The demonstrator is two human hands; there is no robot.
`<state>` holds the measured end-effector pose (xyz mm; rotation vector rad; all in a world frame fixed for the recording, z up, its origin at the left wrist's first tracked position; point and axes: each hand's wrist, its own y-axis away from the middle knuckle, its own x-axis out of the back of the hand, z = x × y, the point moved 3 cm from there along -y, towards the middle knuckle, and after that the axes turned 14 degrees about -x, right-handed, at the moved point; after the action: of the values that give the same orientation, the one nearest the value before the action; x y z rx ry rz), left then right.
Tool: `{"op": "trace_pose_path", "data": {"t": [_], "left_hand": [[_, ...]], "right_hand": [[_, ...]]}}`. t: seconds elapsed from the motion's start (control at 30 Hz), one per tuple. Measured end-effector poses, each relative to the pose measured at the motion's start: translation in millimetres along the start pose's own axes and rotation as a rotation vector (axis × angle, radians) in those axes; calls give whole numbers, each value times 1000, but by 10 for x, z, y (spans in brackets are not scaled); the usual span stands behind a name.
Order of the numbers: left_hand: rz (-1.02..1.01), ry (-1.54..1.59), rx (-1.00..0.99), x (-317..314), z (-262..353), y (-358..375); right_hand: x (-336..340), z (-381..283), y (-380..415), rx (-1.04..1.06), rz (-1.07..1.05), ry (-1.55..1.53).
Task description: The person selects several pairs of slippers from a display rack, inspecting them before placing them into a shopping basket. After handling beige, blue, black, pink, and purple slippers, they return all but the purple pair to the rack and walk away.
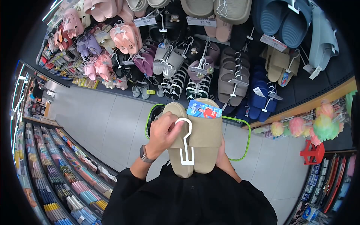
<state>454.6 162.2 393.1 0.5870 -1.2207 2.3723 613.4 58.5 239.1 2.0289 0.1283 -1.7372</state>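
In front of my torso I hold a pair of beige slide slippers (205, 132), soles toward me at the bottom and toes hidden under the straps. My left hand (165, 129), with a watch (145, 153) on its wrist, is closed on the upper part of the left slipper, its thumb beside the hook of a white plastic hanger (186, 150). My right hand (222, 150) grips the right slipper from its outer edge; most of its fingers are hidden behind it. A blue and red label (202, 110) sticks up from the right slipper's strap.
A green-rimmed basket (247, 140) stands on the tiled floor (108, 116) behind the slippers. Ahead, hanging slippers fill a rack, among them grey slides (233, 75) and navy slides (258, 97). Shelves of stationery (71, 168) line the left. A red stool (312, 152) is at right.
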Motion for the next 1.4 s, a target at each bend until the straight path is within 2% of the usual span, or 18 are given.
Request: {"op": "trace_pose_path", "data": {"t": [0.13,0.2,0.27,0.33,0.4,0.47,0.5,0.53,0.6,0.63,0.7,0.73,0.77,0.9,1.0,1.07,1.27,1.4], "left_hand": [[155,-47,-82,25,-18,-16],[281,225,116,19,-75,-139],[262,255,60,55,-52,-270],[154,421,11,53,48,-412],[130,364,-65,51,61,-539],[78,133,-367,74,158,-731],[98,90,-397,51,134,-835],[88,49,-389,20,67,-898],[55,141,-234,-9,-111,-973],[-82,198,-48,-6,-171,-986],[-79,249,-28,-75,-364,-971],[-75,305,-1,-98,-440,-987],[-198,236,4,-77,-519,-988],[-356,359,65,-65,-604,-922],[-381,368,75,-77,-605,-904],[-391,347,35,-72,-551,-915],[-407,284,-9,-47,-403,-942],[-405,212,-70,-52,-285,-926]], "right_hand": [[-12,-19,2,30,13,20],[22,-18,8,46,53,66],[77,-68,-78,76,128,180],[77,-114,-179,57,78,159],[46,-210,-263,26,-9,112],[-1,-325,-337,2,-96,64],[-23,-381,-365,-9,-139,38],[-43,-433,-391,-21,-183,13],[-90,-515,-449,-52,-273,-36],[-97,-548,-481,-70,-320,-60],[-66,-571,-522,-90,-368,-87],[-15,-576,-539,-83,-291,-43],[39,-582,-549,-76,-212,1],[137,-597,-551,-110,-79,52],[134,-642,-529,-98,-28,124],[126,-654,-533,-179,-196,69],[320,-670,-607,-274,-253,42],[395,-695,-556,-288,-117,164]]}}
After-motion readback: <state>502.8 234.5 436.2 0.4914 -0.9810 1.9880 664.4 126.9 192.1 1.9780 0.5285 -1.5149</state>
